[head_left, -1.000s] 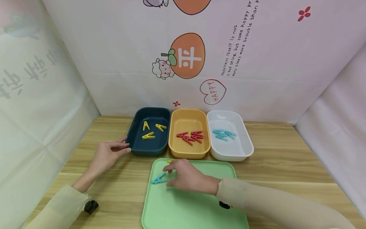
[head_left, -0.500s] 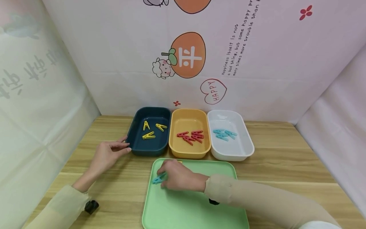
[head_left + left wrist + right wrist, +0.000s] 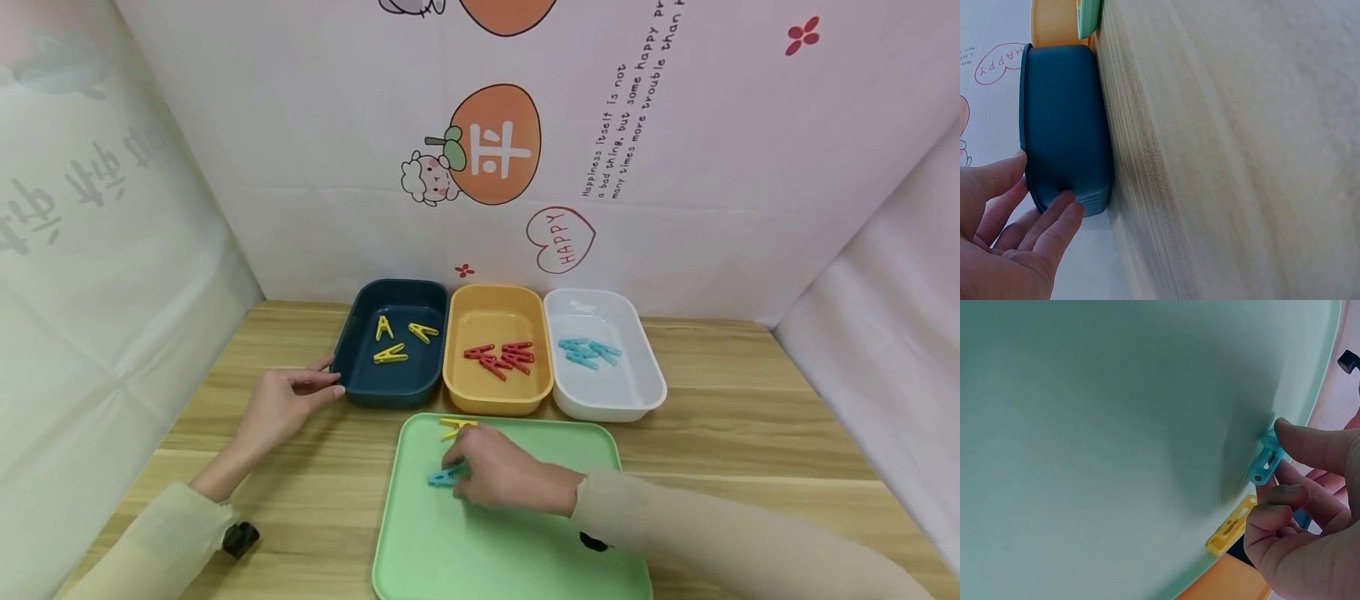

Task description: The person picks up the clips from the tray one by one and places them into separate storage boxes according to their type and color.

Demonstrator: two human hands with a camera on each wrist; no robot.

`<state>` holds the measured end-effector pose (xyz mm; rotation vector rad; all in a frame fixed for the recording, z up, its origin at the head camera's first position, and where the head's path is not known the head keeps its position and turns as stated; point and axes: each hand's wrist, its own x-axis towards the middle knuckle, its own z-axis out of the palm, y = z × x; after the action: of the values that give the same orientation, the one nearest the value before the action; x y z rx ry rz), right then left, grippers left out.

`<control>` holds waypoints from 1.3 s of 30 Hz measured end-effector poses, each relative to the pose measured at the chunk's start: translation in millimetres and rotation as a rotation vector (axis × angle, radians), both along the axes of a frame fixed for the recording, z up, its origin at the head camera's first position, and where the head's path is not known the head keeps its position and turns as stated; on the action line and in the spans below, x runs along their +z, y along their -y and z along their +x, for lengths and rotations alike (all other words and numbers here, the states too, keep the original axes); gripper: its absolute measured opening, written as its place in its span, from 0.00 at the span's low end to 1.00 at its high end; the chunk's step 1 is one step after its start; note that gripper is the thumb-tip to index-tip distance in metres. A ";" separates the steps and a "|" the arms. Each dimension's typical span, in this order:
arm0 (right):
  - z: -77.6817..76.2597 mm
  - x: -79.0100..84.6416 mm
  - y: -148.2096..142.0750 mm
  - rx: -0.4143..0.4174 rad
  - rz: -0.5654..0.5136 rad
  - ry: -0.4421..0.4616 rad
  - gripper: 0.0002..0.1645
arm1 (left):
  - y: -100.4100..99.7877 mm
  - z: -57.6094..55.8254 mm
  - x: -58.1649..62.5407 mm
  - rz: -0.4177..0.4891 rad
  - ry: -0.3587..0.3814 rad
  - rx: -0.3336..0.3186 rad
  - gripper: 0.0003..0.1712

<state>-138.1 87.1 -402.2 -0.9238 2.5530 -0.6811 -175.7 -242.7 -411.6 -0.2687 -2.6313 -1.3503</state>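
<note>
On the green tray (image 3: 517,550), my right hand (image 3: 510,475) pinches a light blue clothespin (image 3: 442,477) between thumb and finger. In the right wrist view, the blue clothespin (image 3: 1262,472) shows beneath the thumb tip, close over the tray. Just beyond the hand lies a yellow clothespin (image 3: 453,424) by the tray's far rim. My left hand (image 3: 281,404) touches the near left corner of the dark blue bin (image 3: 390,398). In the left wrist view, the thumb is at the bin's rim and extended fingers (image 3: 1057,215) rest along its outer side.
Yellow clothespins (image 3: 390,354) lie in the dark blue bin. The orange bin (image 3: 495,406) beside it holds several red clothespins (image 3: 495,365). To the right, a white bin (image 3: 622,400) contains several light blue clothespins (image 3: 588,352). A printed cloth (image 3: 337,167) hangs behind the wooden table (image 3: 735,417).
My right hand reached left, took the light blue clothespin and drew it to the right. The yellow clothespin at the tray's far rim shows more fully now. My left hand stays put.
</note>
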 end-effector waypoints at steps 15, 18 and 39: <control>7.9 4.6 -47.4 -0.110 -0.086 0.045 0.16 | -0.6 -0.9 2.3 -0.019 0.002 0.000 0.13; 5.8 4.1 -49.3 -0.105 -0.092 0.046 0.16 | -0.1 -0.5 1.6 -0.015 0.005 0.002 0.13; 8.7 -1.9 -68.9 -0.158 -0.029 -0.026 0.18 | -0.4 1.2 0.7 0.003 0.005 0.002 0.12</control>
<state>-129.4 156.0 -404.1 -0.7501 2.6666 -0.7577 -174.5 -242.3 -410.9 -0.2620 -2.6323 -1.3563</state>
